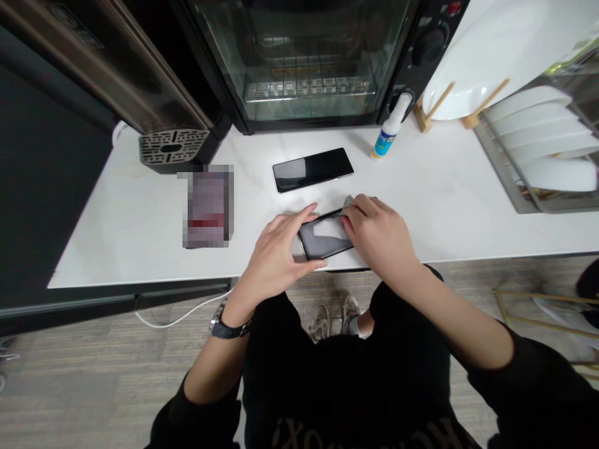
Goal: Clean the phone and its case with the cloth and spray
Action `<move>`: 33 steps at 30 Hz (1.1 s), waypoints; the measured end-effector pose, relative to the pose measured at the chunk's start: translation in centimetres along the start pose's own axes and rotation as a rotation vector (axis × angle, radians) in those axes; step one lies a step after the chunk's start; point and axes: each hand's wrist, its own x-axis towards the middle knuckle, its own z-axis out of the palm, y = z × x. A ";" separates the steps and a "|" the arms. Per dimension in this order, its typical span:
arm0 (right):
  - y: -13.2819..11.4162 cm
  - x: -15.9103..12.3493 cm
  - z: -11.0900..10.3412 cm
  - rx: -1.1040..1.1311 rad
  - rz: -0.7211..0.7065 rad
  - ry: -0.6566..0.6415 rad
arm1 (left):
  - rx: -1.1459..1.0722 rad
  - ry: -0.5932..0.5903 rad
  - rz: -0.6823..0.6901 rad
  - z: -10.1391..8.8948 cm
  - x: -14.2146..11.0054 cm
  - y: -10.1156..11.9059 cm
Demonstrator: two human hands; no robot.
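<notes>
My left hand point(276, 246) grips the left end of a black smartphone point(322, 240), fingers over its top edge and thumb along the near side. The phone is tilted slightly above the white stone countertop point(131, 231), with a pale patch of light on its glass. My right hand point(377, 234) presses a small grey cloth point(348, 202) against the phone's far right corner. Farther back, a second black smartphone point(312, 169) lies flat. A spray bottle point(390, 128) with a blue label stands to its right, and a pixelated flat package point(208, 206) lies to its left.
A toaster oven point(304, 62) and a dark air fryer point(112, 75) stand along the counter's back. At the right are a metal dish rack point(538, 143) of white plates and a large white plate point(486, 62) on a wooden stand. A white cable point(182, 318) hangs below the counter's front edge.
</notes>
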 end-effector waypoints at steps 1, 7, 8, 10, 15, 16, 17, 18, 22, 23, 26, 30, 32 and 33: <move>-0.7 -0.1 0.1 0.033 -0.027 0.003 | -0.001 0.001 0.000 0.0 0.0 0.0; -4.2 -0.4 0.8 0.261 -0.242 -0.021 | 0.003 0.024 0.019 0.2 -0.1 -0.2; -4.4 -0.4 0.7 0.278 -0.257 -0.030 | 0.008 0.025 0.029 0.2 -0.1 -0.2; -4.3 -0.4 0.5 0.301 -0.282 -0.054 | 0.017 0.020 0.043 0.2 0.0 -0.3; -2.6 -1.2 -0.4 0.286 -0.351 -0.116 | 0.023 0.001 0.039 0.0 0.0 -0.1; -2.1 -1.5 -0.5 0.273 -0.352 -0.115 | 0.026 -0.003 0.035 0.0 0.0 -0.1; -1.6 -1.8 -0.6 0.259 -0.347 -0.110 | 0.029 -0.006 0.030 0.0 0.0 -0.1; -1.0 -2.0 -0.7 0.244 -0.337 -0.101 | 0.031 -0.008 0.024 0.0 0.0 -0.1; 1.7 -3.1 -1.0 0.193 -0.268 -0.058 | 0.029 -0.007 0.009 0.0 0.0 -0.1; 2.4 -3.4 -1.0 0.183 -0.244 -0.044 | 0.028 -0.006 0.007 0.0 0.0 -0.1; 4.2 -4.1 -1.1 0.138 -0.147 0.005 | 0.028 -0.009 0.012 0.0 0.0 -0.1; 5.2 -4.7 -1.0 0.039 -0.014 0.064 | 0.040 -0.023 0.017 -0.1 0.0 0.0; 4.9 -4.5 -0.8 -0.006 0.035 0.098 | 0.043 -0.028 0.027 -0.1 -0.1 -0.1; 4.7 -4.3 -0.7 -0.023 0.059 0.115 | 0.044 -0.031 0.034 -0.1 -0.1 -0.1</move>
